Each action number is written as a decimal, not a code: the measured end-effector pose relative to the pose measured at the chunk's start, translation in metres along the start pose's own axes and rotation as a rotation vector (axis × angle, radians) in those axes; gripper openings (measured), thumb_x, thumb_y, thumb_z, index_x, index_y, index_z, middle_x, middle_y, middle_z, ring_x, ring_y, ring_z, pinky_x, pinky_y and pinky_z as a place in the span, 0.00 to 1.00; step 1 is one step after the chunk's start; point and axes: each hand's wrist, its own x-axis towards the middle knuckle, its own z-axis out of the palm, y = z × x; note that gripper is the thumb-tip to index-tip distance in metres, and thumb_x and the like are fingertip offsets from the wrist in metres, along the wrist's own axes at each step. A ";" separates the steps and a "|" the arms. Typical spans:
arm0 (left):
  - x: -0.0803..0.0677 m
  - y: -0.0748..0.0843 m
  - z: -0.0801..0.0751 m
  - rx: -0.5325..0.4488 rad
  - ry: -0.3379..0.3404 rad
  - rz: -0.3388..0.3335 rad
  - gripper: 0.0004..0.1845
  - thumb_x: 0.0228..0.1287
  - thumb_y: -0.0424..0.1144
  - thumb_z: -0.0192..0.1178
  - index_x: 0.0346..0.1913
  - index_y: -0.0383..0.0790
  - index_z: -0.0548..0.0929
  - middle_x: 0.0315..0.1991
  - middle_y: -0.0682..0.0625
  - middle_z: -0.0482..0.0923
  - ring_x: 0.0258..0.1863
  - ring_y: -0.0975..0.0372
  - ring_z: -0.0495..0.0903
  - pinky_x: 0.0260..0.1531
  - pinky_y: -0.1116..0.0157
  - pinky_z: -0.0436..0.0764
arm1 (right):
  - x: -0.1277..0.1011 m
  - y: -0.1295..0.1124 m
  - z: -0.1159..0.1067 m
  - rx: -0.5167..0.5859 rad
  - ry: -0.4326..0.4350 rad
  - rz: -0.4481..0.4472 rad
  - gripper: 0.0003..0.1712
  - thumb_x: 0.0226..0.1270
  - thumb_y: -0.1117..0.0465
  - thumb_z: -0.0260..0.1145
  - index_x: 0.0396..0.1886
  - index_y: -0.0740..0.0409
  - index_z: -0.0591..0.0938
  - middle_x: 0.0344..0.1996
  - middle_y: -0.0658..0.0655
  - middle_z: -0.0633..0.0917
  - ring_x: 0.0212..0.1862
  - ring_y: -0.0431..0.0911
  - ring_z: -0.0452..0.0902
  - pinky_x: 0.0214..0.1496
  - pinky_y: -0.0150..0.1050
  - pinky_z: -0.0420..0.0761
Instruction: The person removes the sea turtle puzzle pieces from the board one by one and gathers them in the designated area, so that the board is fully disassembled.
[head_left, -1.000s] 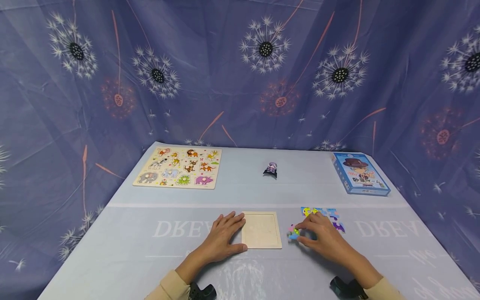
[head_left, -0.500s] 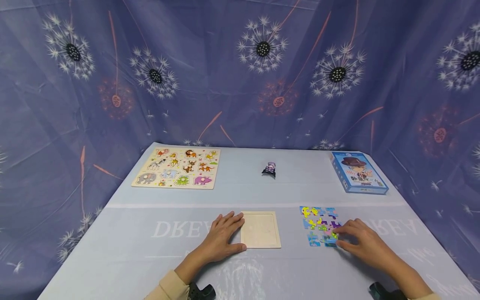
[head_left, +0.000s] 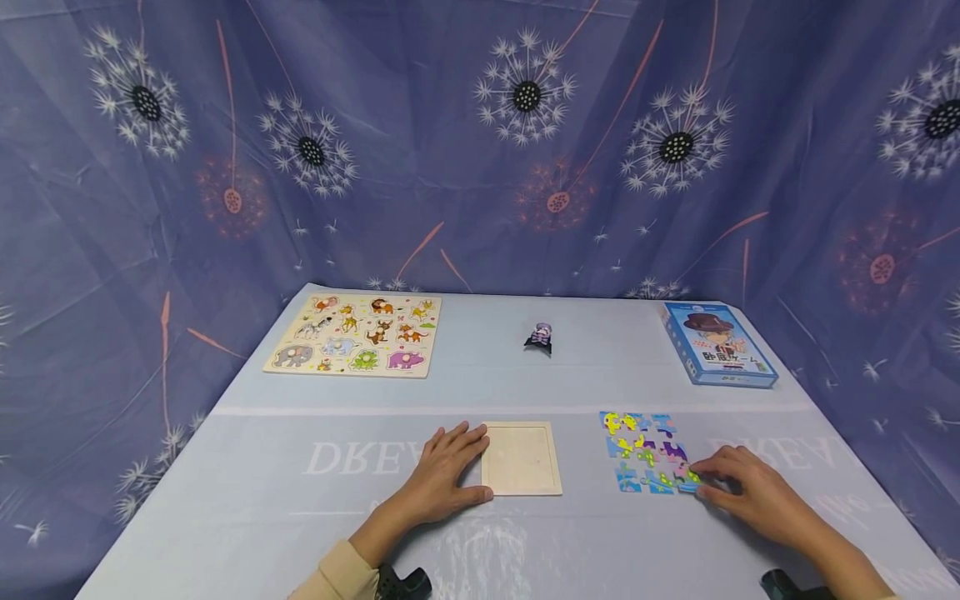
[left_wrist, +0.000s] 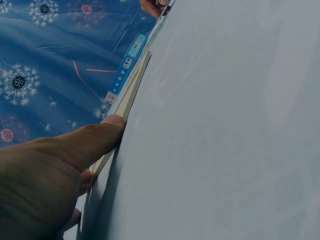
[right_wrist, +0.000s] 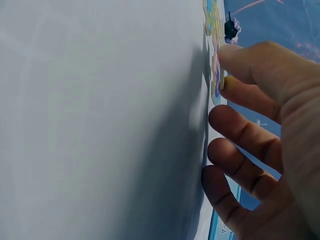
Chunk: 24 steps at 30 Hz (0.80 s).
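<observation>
Flatly, left hand (head_left: 442, 471) steadies wooden tray (head_left: 522, 458).

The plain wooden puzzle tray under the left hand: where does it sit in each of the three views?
Head: the wooden tray lies low at centre, the left hand resting on its left edge.
Left wrist: seen edge-on as a pale strip running up from the thumb at left.
Right wrist: not in it.
Shared landmark: the blue game box, also visible behind the tray in the left wrist view.
</observation>
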 end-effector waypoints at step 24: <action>0.000 0.000 -0.001 0.000 0.003 0.006 0.39 0.53 0.53 0.65 0.65 0.36 0.70 0.69 0.46 0.65 0.71 0.46 0.58 0.67 0.40 0.51 | -0.001 0.004 0.001 -0.014 -0.035 0.013 0.15 0.47 0.48 0.74 0.38 0.38 0.86 0.33 0.36 0.76 0.37 0.30 0.67 0.37 0.33 0.73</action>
